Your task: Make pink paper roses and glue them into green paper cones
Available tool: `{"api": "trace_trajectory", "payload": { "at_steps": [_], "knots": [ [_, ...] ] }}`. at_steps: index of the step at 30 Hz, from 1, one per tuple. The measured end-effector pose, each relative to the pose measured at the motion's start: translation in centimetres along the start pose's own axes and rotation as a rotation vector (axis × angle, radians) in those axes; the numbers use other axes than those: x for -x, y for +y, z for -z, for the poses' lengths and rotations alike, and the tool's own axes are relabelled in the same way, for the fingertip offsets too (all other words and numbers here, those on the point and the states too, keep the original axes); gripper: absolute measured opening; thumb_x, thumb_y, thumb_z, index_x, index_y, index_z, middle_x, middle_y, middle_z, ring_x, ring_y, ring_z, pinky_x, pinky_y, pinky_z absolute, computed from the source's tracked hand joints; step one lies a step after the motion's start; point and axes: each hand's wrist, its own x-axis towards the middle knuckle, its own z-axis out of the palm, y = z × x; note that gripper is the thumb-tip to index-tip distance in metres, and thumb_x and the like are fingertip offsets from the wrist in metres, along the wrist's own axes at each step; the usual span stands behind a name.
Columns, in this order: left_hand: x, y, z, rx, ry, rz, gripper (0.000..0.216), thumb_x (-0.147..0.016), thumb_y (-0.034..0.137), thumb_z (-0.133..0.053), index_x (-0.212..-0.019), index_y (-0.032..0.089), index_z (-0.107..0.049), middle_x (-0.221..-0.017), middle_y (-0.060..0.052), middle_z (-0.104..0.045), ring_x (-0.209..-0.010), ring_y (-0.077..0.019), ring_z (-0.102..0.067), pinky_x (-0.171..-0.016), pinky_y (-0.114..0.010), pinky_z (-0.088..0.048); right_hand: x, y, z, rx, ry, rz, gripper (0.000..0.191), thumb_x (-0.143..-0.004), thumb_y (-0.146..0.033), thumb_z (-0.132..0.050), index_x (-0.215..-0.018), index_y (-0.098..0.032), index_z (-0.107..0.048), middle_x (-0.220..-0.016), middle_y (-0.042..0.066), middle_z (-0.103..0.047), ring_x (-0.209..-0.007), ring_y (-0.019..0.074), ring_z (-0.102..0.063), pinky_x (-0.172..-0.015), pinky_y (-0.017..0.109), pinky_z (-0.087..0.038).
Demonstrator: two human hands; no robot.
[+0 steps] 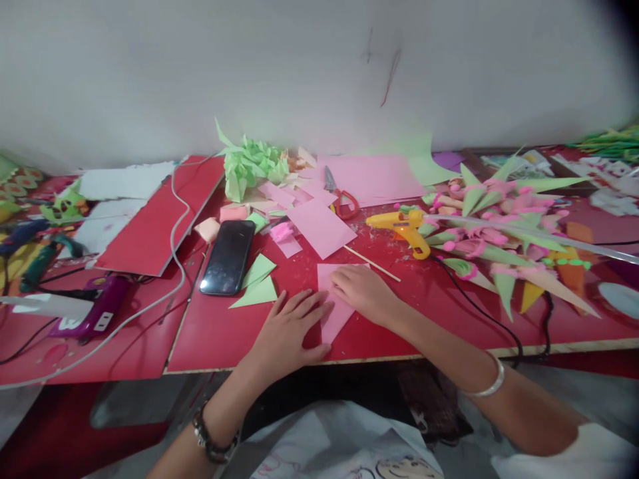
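A pink paper piece lies folded into a downward point on the red table near its front edge. My left hand rests flat on the table with fingers spread, its fingertips on the paper's left edge. My right hand lies palm down on the paper's upper right part, fingers stretched towards the left. Neither hand grips anything. A thin wooden stick lies just behind the paper.
A black phone and green paper triangles lie left of the hands. A yellow glue gun, red-handled scissors, pink sheets and a pile of pink-and-green paper cones sit behind and right. Cables and a purple glue gun are at left.
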Motion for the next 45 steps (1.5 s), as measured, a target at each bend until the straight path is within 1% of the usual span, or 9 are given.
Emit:
{"api": "trace_trajectory", "payload": {
  "at_steps": [3, 5, 9, 15, 27, 35, 38, 41, 45],
  "knots": [
    [0.0, -0.3, 0.2, -0.001, -0.023, -0.006, 0.061, -0.076, 0.050, -0.044, -0.131, 0.034, -0.023, -0.140, 0.004, -0.025, -0.127, -0.0218, -0.022, -0.104, -0.048, -0.012, 1.7, -0.4, 0.8, 0.033, 0.096, 0.000, 0.022, -0.083, -0.013, -0.039, -0.094, -0.015, -0.057, -0.092, 0.009, -0.056, -0.086, 0.0199, -0.048, -0.079, 0.034, -0.035],
    [0.0, -0.4, 0.2, -0.001, -0.036, -0.021, 0.063, -0.076, 0.051, -0.045, -0.132, 0.034, -0.023, -0.140, 0.004, -0.024, -0.128, -0.0215, -0.020, -0.104, -0.048, -0.011, 3.2, -1.0, 1.3, -0.006, 0.139, 0.100, 0.028, -0.082, -0.013, -0.038, -0.102, -0.018, -0.056, -0.097, 0.010, -0.054, -0.094, 0.0207, -0.046, -0.087, 0.038, -0.032],
    [0.0, -0.6, 0.4, -0.005, -0.058, -0.043, 0.065, -0.076, 0.051, -0.045, -0.133, 0.034, -0.019, -0.141, 0.004, -0.022, -0.129, -0.0213, -0.018, -0.104, -0.047, -0.011, 5.6, -2.5, 1.5, -0.134, 0.013, 0.259, 0.030, -0.081, -0.019, -0.042, -0.106, -0.026, -0.057, -0.101, 0.007, -0.054, -0.098, 0.0191, -0.044, -0.094, 0.040, -0.027],
    [-0.1, -0.5, 0.6, -0.010, -0.097, -0.027, 0.066, -0.076, 0.052, -0.043, -0.133, 0.036, -0.015, -0.142, 0.006, -0.017, -0.129, -0.0209, -0.015, -0.104, -0.048, -0.010, 6.6, -2.6, 1.2, -0.189, -0.060, 0.268, 0.035, -0.080, -0.017, -0.041, -0.112, -0.025, -0.053, -0.104, 0.006, -0.055, -0.104, 0.0184, -0.043, -0.096, 0.041, -0.028],
    [-0.1, -0.5, 0.9, -0.001, -0.113, -0.028, 0.066, -0.076, 0.050, -0.045, -0.133, 0.035, -0.016, -0.142, 0.003, -0.020, -0.129, -0.0226, -0.016, -0.104, -0.048, -0.012, 7.2, 2.5, 1.7, -0.038, 0.103, 0.042, 0.038, -0.073, -0.009, -0.041, -0.101, -0.023, -0.062, -0.110, 0.008, -0.054, -0.109, 0.0222, -0.042, -0.096, 0.045, -0.030],
    [-0.2, -0.5, 1.1, -0.020, -0.163, -0.032, 0.067, -0.077, 0.049, -0.044, -0.134, 0.032, -0.013, -0.143, 0.003, -0.014, -0.130, -0.0234, -0.011, -0.103, -0.050, -0.011, 6.8, 5.1, 1.5, 0.058, 0.166, -0.166, 0.033, -0.073, -0.006, -0.041, -0.093, -0.017, -0.065, -0.113, 0.010, -0.053, -0.108, 0.0243, -0.044, -0.095, 0.044, -0.032],
    [-0.2, -0.5, 1.3, -0.018, -0.175, -0.029, 0.072, -0.074, 0.049, -0.047, -0.134, 0.032, -0.012, -0.143, 0.003, -0.013, -0.131, -0.0236, -0.010, -0.103, -0.051, -0.010, 6.0, 4.8, 1.7, -0.065, 0.199, -0.213, 0.032, -0.077, -0.010, -0.040, -0.103, -0.016, -0.058, -0.111, 0.010, -0.054, -0.104, 0.0223, -0.047, -0.095, 0.043, -0.031],
    [-0.1, -0.3, 1.3, -0.026, -0.159, -0.034, 0.073, -0.073, 0.046, -0.049, -0.134, 0.032, -0.012, -0.143, 0.002, -0.013, -0.131, -0.0236, -0.011, -0.104, -0.050, -0.011, 5.3, 3.4, 1.6, -0.297, 0.131, -0.171, 0.044, -0.079, -0.018, -0.044, -0.123, -0.019, -0.039, -0.115, 0.008, -0.053, -0.105, 0.0199, -0.047, -0.092, 0.039, -0.033],
    [-0.1, 0.8, 1.2, -0.063, -0.078, -0.014, 0.071, -0.072, 0.046, -0.051, -0.133, 0.029, -0.021, -0.142, 0.000, -0.021, -0.129, -0.0236, -0.017, -0.104, -0.047, -0.015, 4.7, 1.8, 1.5, -0.407, 0.060, -0.210, 0.043, -0.080, -0.013, -0.042, -0.120, -0.026, -0.041, -0.108, 0.005, -0.057, -0.099, 0.0199, -0.049, -0.084, 0.040, -0.034]
  ]
}}
